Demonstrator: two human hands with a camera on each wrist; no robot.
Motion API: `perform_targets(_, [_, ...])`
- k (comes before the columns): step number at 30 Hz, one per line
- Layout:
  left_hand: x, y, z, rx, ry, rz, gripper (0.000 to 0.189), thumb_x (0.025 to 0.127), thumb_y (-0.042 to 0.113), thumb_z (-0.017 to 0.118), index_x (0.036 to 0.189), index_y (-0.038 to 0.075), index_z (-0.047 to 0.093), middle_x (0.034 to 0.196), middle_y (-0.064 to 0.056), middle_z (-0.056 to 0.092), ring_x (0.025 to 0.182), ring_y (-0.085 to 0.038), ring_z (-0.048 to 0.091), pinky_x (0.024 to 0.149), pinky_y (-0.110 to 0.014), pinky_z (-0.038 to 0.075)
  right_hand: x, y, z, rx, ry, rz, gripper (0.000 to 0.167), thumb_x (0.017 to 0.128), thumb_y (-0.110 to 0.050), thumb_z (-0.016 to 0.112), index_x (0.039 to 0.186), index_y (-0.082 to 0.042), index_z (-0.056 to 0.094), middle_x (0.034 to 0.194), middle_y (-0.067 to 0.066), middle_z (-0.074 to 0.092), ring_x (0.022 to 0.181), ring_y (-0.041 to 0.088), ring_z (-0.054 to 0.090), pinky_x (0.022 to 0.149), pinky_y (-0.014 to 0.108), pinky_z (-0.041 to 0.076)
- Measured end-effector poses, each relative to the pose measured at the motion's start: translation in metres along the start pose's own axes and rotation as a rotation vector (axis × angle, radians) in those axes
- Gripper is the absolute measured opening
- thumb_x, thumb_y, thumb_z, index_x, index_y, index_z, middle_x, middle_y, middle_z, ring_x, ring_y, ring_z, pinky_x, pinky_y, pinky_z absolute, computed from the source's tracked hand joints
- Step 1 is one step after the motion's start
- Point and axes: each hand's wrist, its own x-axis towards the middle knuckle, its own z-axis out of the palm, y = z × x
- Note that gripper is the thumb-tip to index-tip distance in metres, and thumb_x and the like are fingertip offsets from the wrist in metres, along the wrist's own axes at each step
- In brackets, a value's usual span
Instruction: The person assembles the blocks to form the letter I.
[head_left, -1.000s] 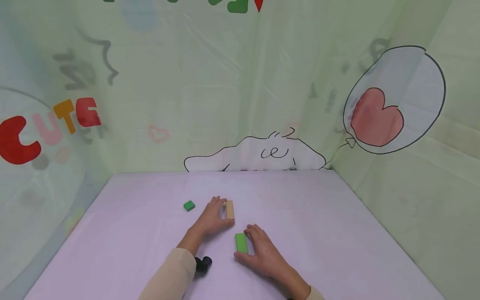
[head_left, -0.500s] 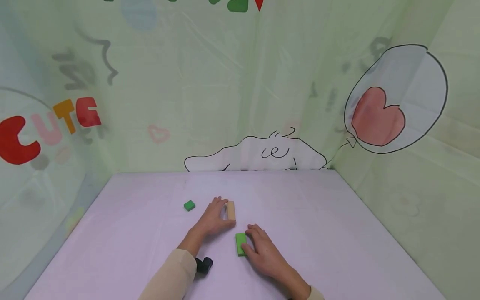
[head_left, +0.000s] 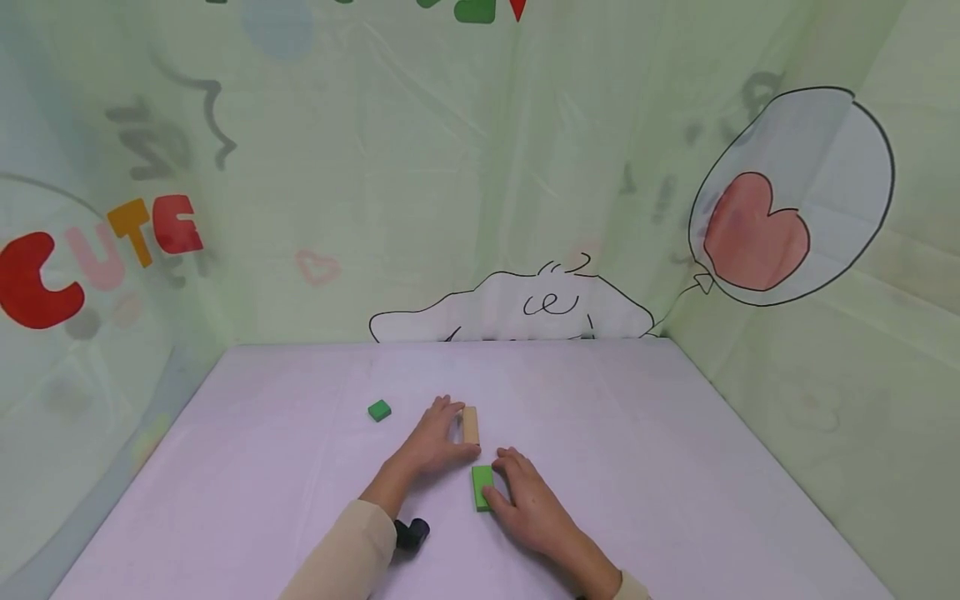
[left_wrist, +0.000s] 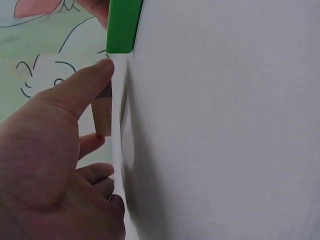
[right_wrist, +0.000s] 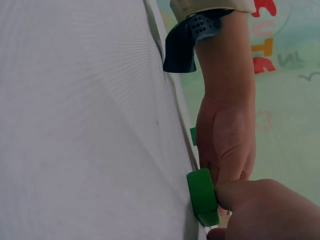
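My left hand [head_left: 435,442] pinches a plain wooden block [head_left: 470,426] by its two ends, thumb at the near end and a finger at the far end. In the left wrist view the same wooden block [left_wrist: 103,117] shows between thumb and fingers. Just nearer and slightly right, a light green block [head_left: 482,487] lies lengthwise on the table. My right hand [head_left: 528,508] is at its right side. The thumb touches that side and the fingertips lie by the far right corner. The right wrist view shows the thumb against the green block [right_wrist: 202,195].
A smaller dark green block [head_left: 379,410] lies farther back, left of my left hand. A black wrist camera [head_left: 412,534] sticks out beside the left sleeve. The pale table [head_left: 637,433] is bounded by printed curtains [head_left: 337,167] at back and sides.
My left hand has slid the wooden block slightly right and nearer. My right thumb has shifted from the green block's near end to its right side; that block has hardly moved.
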Motion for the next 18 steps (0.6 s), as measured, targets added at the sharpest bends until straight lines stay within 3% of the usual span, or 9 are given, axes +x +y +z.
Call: perform_targets(18, [-0.0046,0.0069,0.0051,0.027,-0.035,0.029,0.081,0.09,0.044,0.077,0.154,0.006,0.045,0.168,-0.022,0.029,0.159,-0.04,0.021,0.126,-0.06,0.028,0.0009,0.0007,-0.0013,-0.01,0.011,-0.024,0.043,0.1,-0.03,0.066,0.131,0.0,0.061,0.151,0.02,0.054,0.147,0.042,0.043,0.119,0.059,0.038])
